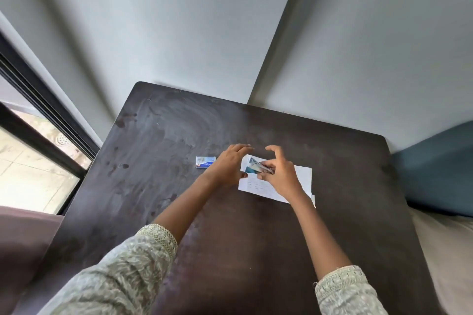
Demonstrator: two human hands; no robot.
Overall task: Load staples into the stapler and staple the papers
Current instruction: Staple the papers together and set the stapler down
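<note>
A small blue and silver stapler [257, 167] is held just above the white papers [303, 176] in the middle of the dark table [158, 161]. My right hand [280, 172] grips its rear end with thumb and middle fingers, the index finger raised. My left hand [231, 163] is beside the stapler's front end, its thumb touching the blue base and the other fingers spread above. The stapler's top seems lifted open, but blur hides the detail. A small blue and white staple box [205, 162] lies on the table just left of my left hand.
The table stands against a grey wall corner. A window with a dark frame [38, 135] is at the left. A blue cushion [435, 174] and a pale mattress [448, 250] lie to the right. A purple-grey seat [23, 250] is at the lower left.
</note>
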